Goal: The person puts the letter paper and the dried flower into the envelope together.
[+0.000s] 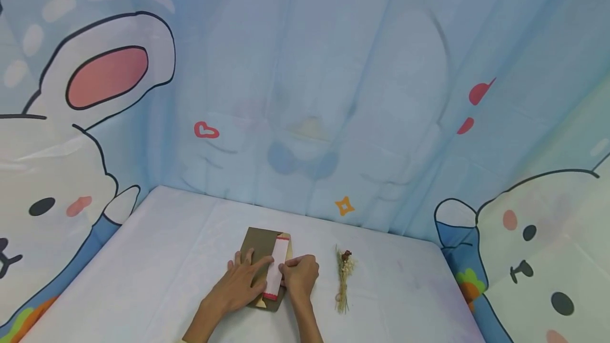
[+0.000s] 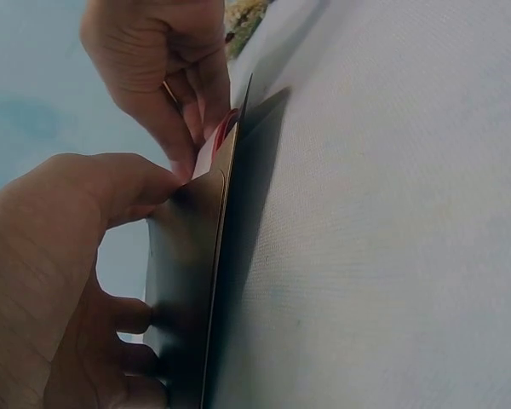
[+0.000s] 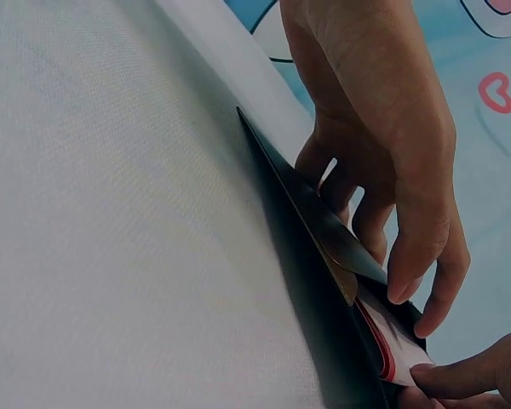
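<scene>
A flat dark olive-brown card or folder (image 1: 253,242) lies on the table with gold-coloured patches showing near its edge. Along its right side runs a white strip (image 1: 277,264) with red ends; red-edged layers show at the near end in the right wrist view. My left hand (image 1: 240,285) rests spread on the dark piece, its thumb and index finger touching the strip's left edge. At the strip's right edge my right hand (image 1: 302,278) pinches it between thumb and fingers. Some right fingertips are hidden behind the strip.
A small bunch of dried flowers (image 1: 343,279) with tied stems lies to the right of my right hand. White cloth (image 1: 395,290) covers the table. A blue curtain (image 1: 305,68) with cartoon animals hangs behind and along the sides.
</scene>
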`<state>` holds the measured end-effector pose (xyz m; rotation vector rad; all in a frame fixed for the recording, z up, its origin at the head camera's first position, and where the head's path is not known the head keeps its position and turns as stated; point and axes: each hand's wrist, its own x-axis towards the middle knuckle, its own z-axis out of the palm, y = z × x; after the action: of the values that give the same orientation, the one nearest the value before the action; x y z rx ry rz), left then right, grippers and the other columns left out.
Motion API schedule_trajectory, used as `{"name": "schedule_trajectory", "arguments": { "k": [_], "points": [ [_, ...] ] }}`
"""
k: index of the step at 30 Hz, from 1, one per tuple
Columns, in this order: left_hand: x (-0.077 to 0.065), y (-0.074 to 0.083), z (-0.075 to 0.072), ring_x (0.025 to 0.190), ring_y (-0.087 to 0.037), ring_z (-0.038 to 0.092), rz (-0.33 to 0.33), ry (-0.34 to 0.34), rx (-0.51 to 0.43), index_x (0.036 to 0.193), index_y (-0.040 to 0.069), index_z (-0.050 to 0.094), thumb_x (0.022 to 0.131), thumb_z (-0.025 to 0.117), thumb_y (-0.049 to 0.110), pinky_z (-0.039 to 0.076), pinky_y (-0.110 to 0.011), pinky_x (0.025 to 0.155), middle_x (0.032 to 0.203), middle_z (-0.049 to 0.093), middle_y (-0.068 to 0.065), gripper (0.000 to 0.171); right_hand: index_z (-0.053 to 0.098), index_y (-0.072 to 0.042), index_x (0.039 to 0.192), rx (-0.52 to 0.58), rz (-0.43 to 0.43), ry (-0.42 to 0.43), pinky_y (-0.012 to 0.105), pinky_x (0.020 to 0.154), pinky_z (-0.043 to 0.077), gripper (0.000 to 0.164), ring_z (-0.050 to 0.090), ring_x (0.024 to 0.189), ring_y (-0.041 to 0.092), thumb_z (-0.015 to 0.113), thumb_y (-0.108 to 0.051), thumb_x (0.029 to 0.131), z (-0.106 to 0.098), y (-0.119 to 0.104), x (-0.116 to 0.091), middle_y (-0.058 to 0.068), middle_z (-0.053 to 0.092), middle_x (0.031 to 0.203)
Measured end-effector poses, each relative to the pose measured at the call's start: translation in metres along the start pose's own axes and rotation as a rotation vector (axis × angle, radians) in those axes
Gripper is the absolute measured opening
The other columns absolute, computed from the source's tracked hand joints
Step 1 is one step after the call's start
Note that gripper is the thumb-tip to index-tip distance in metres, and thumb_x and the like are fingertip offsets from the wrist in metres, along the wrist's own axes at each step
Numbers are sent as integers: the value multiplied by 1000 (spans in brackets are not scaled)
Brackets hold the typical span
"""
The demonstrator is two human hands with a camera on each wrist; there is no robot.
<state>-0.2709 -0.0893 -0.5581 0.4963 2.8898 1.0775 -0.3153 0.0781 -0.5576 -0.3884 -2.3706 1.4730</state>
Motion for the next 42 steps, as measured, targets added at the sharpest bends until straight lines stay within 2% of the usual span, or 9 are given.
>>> {"name": "schedule_trajectory", "arguments": {
  "k": [11, 25, 33, 42],
  "points": [
    [-1, -2, 1, 153, -75, 26, 16, 12, 15, 162, 23, 51, 108, 65, 36, 29, -84, 120, 169, 34, -40, 57, 80, 7, 78, -39, -35, -31, 25, 43, 55, 9, 61, 40, 9, 84, 15, 79, 3, -2, -2, 19, 77, 70],
    [-2, -1, -1, 153, -76, 24, 20, 8, -2, 164, 22, 50, 108, 63, 35, 28, -84, 121, 170, 32, -41, 58, 80, 10, 83, -23, -60, -79, 23, 43, 55, 6, 66, 42, 13, 79, 15, 81, 5, -7, -6, 23, 79, 77],
    [0, -2, 0, 153, -77, 22, 24, 8, -13, 164, 22, 50, 109, 62, 35, 26, -86, 120, 170, 30, -42, 58, 79, 13, 83, -5, -82, -111, 24, 42, 55, 5, 64, 41, 11, 78, 16, 80, 8, -6, -8, 23, 78, 74],
    [-1, -3, 1, 155, -75, 20, 5, -3, -37, 165, 23, 48, 108, 61, 34, 23, -84, 123, 172, 28, -41, 60, 81, 9, 80, 28, -87, -131, 24, 43, 56, 9, 66, 41, 12, 76, 16, 81, 12, -7, -9, 24, 78, 75]
  ]
}}
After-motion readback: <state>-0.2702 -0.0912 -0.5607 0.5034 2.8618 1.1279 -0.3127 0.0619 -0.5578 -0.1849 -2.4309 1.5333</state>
